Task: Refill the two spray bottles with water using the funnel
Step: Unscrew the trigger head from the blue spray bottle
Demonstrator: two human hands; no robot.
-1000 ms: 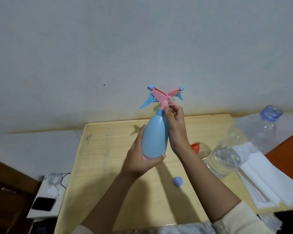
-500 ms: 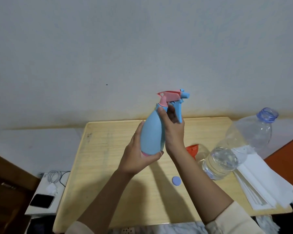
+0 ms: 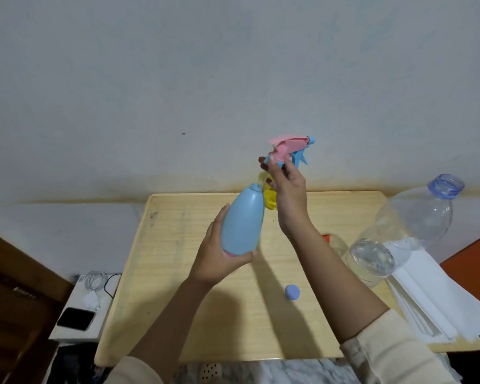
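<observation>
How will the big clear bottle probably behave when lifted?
The clear bottle looks thin-walled, so it may dent when gripped. Its mouth is uncapped, so tilting could spill. Water sits low, so probably fairly light.

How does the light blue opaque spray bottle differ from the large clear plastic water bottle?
The light blue opaque spray bottle hides its contents; the large clear plastic water bottle shows water at its base. The spray bottle is held by the left hand; the water bottle rests on the table. The water bottle looks larger than the spray bottle. Both necks are open.
</observation>
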